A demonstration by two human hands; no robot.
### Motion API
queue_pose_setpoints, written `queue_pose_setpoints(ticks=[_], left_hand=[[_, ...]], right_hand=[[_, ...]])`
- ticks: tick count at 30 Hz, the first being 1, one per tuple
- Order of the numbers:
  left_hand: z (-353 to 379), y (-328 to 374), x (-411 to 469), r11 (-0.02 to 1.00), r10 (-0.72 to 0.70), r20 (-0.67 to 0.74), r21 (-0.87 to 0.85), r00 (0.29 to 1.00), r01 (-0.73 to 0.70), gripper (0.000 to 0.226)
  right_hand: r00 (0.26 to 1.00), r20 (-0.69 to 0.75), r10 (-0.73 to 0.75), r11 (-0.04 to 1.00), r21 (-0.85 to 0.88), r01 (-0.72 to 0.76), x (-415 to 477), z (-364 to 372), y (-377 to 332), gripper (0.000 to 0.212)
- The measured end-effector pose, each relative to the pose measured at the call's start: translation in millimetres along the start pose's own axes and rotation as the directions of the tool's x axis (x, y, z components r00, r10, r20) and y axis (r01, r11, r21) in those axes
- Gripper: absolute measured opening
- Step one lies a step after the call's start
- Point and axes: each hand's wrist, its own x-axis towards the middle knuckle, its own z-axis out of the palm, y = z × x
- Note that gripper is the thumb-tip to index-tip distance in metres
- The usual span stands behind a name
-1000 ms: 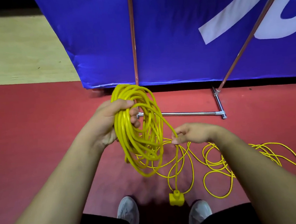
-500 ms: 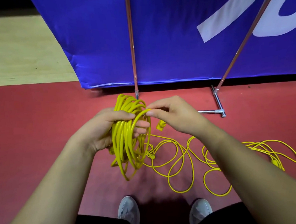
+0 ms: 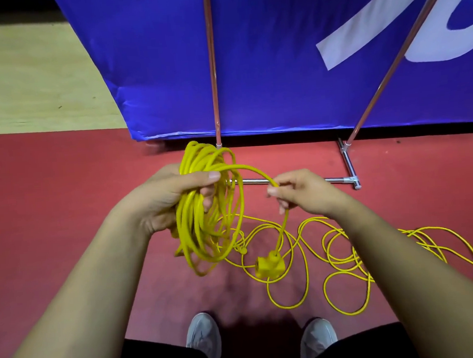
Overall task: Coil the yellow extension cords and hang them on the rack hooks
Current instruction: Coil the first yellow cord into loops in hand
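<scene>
My left hand (image 3: pixel 166 199) grips a thick coil of yellow extension cord (image 3: pixel 205 236) that hangs upright in front of me. From the coil's top a free strand arcs right to my right hand (image 3: pixel 302 192), which pinches it between thumb and fingers. Below that hand the strand drops to the yellow socket end (image 3: pixel 269 265), dangling above the floor. A second yellow cord (image 3: pixel 342 258) lies in loose loops on the red floor to the right. The rack's chrome base bar (image 3: pixel 338 180) and two upright poles (image 3: pixel 212 69) stand just beyond my hands; no hooks are in view.
A blue banner (image 3: pixel 263 52) hangs behind the rack poles. The red floor (image 3: pixel 51 204) extends left, with pale wood flooring (image 3: pixel 30 80) beyond. My two grey shoes (image 3: pixel 203 338) stand at the bottom, close to the loose loops.
My right hand has pulled away from the coil to the right, drawing out a strand. The socket end, tucked near my hands before, now hangs below my right hand.
</scene>
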Motion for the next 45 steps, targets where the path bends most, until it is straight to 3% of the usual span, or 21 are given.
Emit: queue_pose_setpoints(ticks=[3,5,7,11,13,18,22,25,30,34,37,38,39,41,42,45], left_hand=[[3.3,-8.4,-1.7,0.976,-0.059,0.036,0.214,0.998,0.050,0.027],[6.9,-13.4,-0.9,0.953,-0.073,0.017,0.298,0.997,0.065,0.017],[7.5,-13.9,-0.5,0.936,-0.057,0.045,0.351,0.997,0.037,0.012],[7.4,-9.9,-2.9,0.896,-0.081,0.145,0.444,0.986,0.009,0.014],[11.7,-10.2,-5.3,0.851,-0.137,0.198,0.525,0.971,0.014,0.009],[15.9,-7.5,-6.3,0.834,-0.150,0.193,0.552,0.970,0.020,0.012],[17.5,-3.6,-6.5,0.744,0.031,0.106,0.661,0.994,-0.094,0.009],[9.6,-4.9,-5.5,0.560,0.263,0.030,0.810,0.964,-0.177,0.031],[10.6,-13.5,-2.6,0.399,0.340,0.064,0.894,0.938,-0.205,0.034],[9.9,-11.3,-1.7,0.662,0.323,0.077,0.694,0.943,-0.283,0.025],[4.9,-8.5,-4.3,0.630,0.368,0.068,0.715,0.927,-0.303,0.021],[2.2,-7.8,-5.2,0.594,0.371,0.067,0.750,0.926,-0.292,0.019],[-1.0,-6.7,-6.8,0.546,0.367,0.072,0.791,0.928,-0.277,0.019],[-5.1,-3.9,-10.1,0.437,0.344,0.090,0.865,0.935,-0.245,0.018],[-6.2,-3.1,-11.1,0.395,0.332,0.102,0.888,0.938,-0.237,0.018],[-5.0,-1.5,-11.7,0.330,0.309,0.144,0.911,0.940,-0.248,0.018]], right_hand=[[0.983,-0.080,-0.166,0.985,-0.068,0.161,0.3,3.1,-28.7,0.014],[0.957,-0.095,-0.272,0.953,-0.160,0.255,0.0,6.5,-46.0,0.012],[0.961,-0.068,-0.267,0.955,-0.154,0.254,-2.2,10.0,-57.2,0.018],[0.961,0.041,-0.272,0.910,-0.313,0.271,-7.5,17.9,-59.9,0.108],[0.939,0.091,-0.332,0.836,-0.433,0.338,-6.6,27.6,-58.1,0.118],[0.943,-0.082,-0.323,0.867,-0.424,0.261,-2.7,33.6,-56.6,0.052],[0.937,-0.130,-0.324,0.904,-0.335,0.266,-2.9,23.0,-63.8,0.032],[0.944,-0.195,-0.266,0.938,-0.280,0.206,-2.2,15.5,-61.3,0.029],[0.965,-0.199,-0.168,0.973,-0.193,0.130,-1.9,12.4,-57.1,0.024],[0.976,-0.143,-0.162,0.986,-0.068,0.154,-4.2,9.1,-60.9,0.021],[0.992,-0.036,-0.121,0.992,0.021,0.121,-6.9,-4.1,-55.8,0.067],[0.995,-0.021,-0.095,0.995,-0.001,0.095,-7.1,-10.7,-49.7,0.073],[0.996,-0.011,-0.084,0.994,-0.073,0.083,-7.0,-17.6,-42.1,0.064],[0.999,-0.012,-0.052,0.934,-0.356,0.044,-4.7,-28.7,-26.0,0.027],[0.999,-0.028,-0.045,0.889,-0.457,0.027,-3.3,-31.2,-18.5,0.018],[0.980,-0.182,-0.079,0.821,-0.570,-0.040,3.0,-27.0,-7.3,0.008]])
